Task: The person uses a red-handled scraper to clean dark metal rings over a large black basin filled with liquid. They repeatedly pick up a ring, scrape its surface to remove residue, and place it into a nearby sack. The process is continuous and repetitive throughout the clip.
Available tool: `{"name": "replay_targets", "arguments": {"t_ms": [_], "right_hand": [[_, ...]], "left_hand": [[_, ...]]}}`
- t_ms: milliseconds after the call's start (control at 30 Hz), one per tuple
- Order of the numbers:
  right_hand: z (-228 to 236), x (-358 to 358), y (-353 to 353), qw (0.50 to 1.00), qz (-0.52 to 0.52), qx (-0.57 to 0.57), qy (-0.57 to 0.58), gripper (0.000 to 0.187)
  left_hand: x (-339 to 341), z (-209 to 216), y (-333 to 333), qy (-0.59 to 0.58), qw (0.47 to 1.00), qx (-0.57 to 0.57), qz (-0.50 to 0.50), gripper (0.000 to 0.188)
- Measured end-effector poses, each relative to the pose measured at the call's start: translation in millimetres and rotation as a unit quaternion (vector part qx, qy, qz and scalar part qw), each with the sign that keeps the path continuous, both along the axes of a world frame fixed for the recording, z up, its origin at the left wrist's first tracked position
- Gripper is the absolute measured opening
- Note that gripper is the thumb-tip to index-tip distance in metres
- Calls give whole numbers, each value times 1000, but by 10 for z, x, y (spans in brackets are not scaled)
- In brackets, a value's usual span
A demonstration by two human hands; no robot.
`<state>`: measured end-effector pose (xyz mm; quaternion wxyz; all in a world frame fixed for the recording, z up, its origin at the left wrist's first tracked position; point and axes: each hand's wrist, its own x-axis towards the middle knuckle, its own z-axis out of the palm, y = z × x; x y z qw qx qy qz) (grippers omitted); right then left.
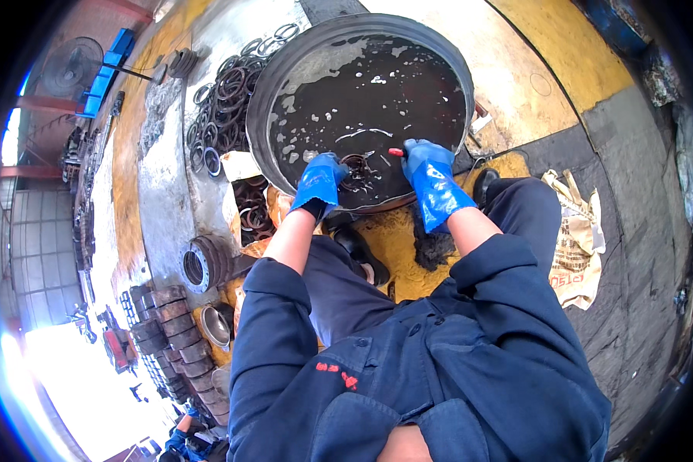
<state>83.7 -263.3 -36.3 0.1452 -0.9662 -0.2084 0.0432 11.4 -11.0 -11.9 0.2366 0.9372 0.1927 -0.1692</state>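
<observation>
In front of me stands a large round metal tub (256,127) of dark liquid with pale foam flecks. My left hand (320,180), in a blue rubber glove, is closed at the near left rim. Its fingers are on the edge of a dark ring (355,172) at the liquid's surface. My right hand (430,165), gloved the same way, is closed over the near right side of the tub. A short red handle end (396,152) sticks out of it to the left; the rest of that tool is hidden.
Many dark rings (231,88) lie heaped left of the tub. A torn sack (242,165) with more rings stands near my left forearm. Stacked rings (200,264) and a metal bowl (216,325) are farther left. A paper sack (577,242) lies at right.
</observation>
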Motion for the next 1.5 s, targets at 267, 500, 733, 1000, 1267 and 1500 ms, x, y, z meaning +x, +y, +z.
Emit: {"name": "replay_targets", "arguments": {"t_ms": [267, 500, 733, 1000, 1267, 1500], "right_hand": [[385, 12, 8, 991, -23, -26, 127, 30], [763, -34, 331, 831, 29, 492, 258, 22], [365, 71, 674, 883, -27, 421, 205, 31], [308, 34, 717, 782, -43, 556, 277, 27], [385, 91, 909, 858, -84, 453, 227, 22], [313, 296, 776, 870, -173, 248, 390, 23]], "left_hand": [[-116, 176, 97, -105, 858, -448, 228, 22], [-186, 309, -178, -126, 813, -514, 241, 24], [-75, -69, -163, -186, 808, -516, 214, 21], [-70, -53, 84, -200, 860, -396, 251, 21], [-50, 235, -89, -210, 886, -356, 208, 29], [-113, 203, 41, -240, 849, -399, 248, 30]]}}
